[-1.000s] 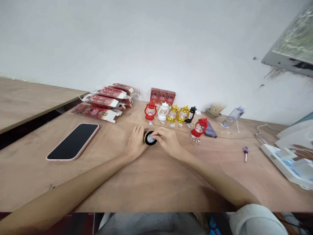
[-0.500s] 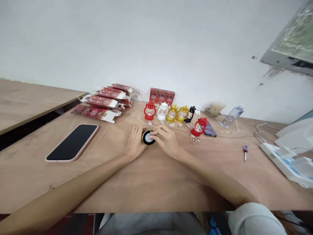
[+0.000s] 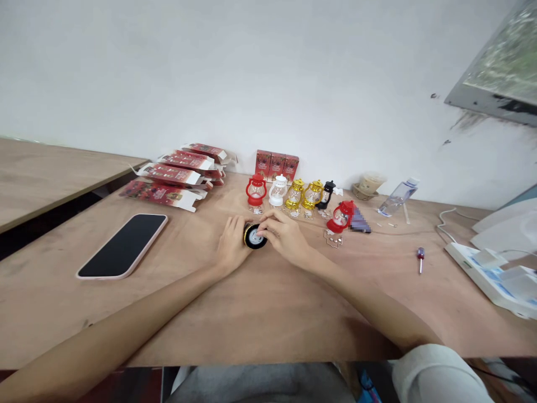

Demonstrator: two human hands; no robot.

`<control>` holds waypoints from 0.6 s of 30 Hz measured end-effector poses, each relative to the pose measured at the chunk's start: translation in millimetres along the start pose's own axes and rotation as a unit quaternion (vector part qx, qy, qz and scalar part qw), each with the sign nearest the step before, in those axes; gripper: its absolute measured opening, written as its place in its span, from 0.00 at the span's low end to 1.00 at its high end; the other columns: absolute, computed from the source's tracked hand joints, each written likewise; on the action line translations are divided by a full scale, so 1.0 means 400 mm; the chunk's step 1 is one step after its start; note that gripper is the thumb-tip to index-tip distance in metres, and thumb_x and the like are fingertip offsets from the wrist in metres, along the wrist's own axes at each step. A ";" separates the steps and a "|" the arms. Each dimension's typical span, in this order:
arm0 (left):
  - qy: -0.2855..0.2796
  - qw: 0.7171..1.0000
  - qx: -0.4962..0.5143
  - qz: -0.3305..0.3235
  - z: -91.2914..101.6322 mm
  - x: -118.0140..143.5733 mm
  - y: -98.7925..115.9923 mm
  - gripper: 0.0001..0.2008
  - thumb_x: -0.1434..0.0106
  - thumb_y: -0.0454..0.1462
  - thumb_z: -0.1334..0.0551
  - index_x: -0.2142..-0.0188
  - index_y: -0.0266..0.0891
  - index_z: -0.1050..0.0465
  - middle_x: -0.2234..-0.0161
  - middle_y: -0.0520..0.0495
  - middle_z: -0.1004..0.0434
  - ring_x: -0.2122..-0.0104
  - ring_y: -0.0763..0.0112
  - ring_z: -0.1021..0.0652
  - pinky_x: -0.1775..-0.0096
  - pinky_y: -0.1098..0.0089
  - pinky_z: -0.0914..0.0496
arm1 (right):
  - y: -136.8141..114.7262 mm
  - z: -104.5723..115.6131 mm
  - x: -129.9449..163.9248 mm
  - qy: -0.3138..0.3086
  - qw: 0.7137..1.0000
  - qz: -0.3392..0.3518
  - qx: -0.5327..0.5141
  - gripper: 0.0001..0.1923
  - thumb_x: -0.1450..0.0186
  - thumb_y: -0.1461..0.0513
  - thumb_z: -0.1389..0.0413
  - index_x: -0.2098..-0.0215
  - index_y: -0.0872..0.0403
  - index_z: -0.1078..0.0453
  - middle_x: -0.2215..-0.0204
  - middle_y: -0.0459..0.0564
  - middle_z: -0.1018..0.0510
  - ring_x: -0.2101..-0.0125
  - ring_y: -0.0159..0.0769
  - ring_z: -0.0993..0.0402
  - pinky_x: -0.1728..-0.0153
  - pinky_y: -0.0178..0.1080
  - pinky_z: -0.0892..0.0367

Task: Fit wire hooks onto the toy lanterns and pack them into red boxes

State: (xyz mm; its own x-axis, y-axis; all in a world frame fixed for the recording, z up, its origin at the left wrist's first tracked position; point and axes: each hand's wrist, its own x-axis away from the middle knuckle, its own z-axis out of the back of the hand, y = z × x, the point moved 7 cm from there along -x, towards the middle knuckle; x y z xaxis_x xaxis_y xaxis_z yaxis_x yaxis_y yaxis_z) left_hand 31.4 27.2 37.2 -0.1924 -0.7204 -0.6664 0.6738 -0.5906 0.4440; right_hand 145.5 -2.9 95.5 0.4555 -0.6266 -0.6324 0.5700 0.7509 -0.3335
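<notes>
In the middle of the table my left hand (image 3: 232,242) is closed round the side of a small lantern (image 3: 254,239), whose round black base with a pale centre is turned towards me. A strip of gold shows at its left edge; the rest of its body is hidden. My right hand (image 3: 286,238) is over the right side of that base, its thumb and fingertips pinched together at the pale centre. Whatever sits between those fingertips is too small to make out. Behind my hands stand a red lantern (image 3: 255,191), a white lantern (image 3: 277,191), two gold lanterns (image 3: 295,195) and a black lantern (image 3: 326,196).
Another red lantern (image 3: 340,217) leans at the right, beside a wire piece (image 3: 334,239). A phone (image 3: 123,246) and opened red boxes (image 3: 165,193) lie left. Further right are a screwdriver (image 3: 420,259), a bottle (image 3: 398,197), a cup (image 3: 371,183) and a power strip (image 3: 490,280).
My right fingertips have drawn slightly together and shifted over the lantern's base. My left hand keeps its hold on the lantern in nearly the same place.
</notes>
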 end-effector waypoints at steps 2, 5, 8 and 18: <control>-0.002 1.000 0.003 0.007 0.000 -0.001 0.000 0.11 0.45 0.35 0.40 0.61 0.39 0.38 0.62 0.46 0.30 0.60 0.60 0.30 0.61 0.62 0.33 | -0.004 0.000 -0.004 -0.006 1.000 -0.003 0.017 0.04 0.38 0.67 0.46 0.70 0.56 0.30 0.64 0.51 0.29 0.64 0.35 0.29 0.60 0.38 0.33; -0.008 1.000 0.004 0.020 0.001 -0.001 0.000 0.11 0.45 0.35 0.39 0.62 0.39 0.38 0.61 0.46 0.30 0.59 0.59 0.30 0.61 0.62 0.33 | -0.011 -0.002 -0.005 -0.011 0.999 -0.009 0.047 0.04 0.38 0.68 0.46 0.70 0.56 0.30 0.64 0.52 0.29 0.64 0.36 0.30 0.61 0.39 0.33; -0.012 1.000 0.004 0.019 0.001 -0.002 0.001 0.11 0.45 0.35 0.40 0.62 0.39 0.38 0.61 0.46 0.30 0.59 0.59 0.31 0.62 0.62 0.34 | -0.017 -0.002 -0.004 -0.016 0.997 -0.013 0.068 0.04 0.38 0.68 0.46 0.70 0.57 0.30 0.65 0.52 0.29 0.65 0.36 0.30 0.62 0.39 0.33; -0.031 0.999 -0.003 0.011 -0.001 -0.002 0.005 0.11 0.44 0.36 0.41 0.61 0.39 0.38 0.61 0.45 0.30 0.59 0.58 0.31 0.60 0.61 0.34 | -0.010 -0.011 -0.005 -0.033 0.998 -0.024 0.046 0.04 0.39 0.69 0.45 0.71 0.56 0.31 0.63 0.51 0.30 0.65 0.35 0.30 0.62 0.39 0.33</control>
State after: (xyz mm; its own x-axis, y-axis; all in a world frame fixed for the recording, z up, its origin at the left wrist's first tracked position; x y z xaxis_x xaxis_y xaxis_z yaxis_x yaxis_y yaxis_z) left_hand 33.0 26.5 38.3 -0.2222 -0.7543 -0.6178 0.6828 -0.5727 0.4537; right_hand 139.5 -3.6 95.0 0.4687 -0.6756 -0.5692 0.6514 0.6995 -0.2940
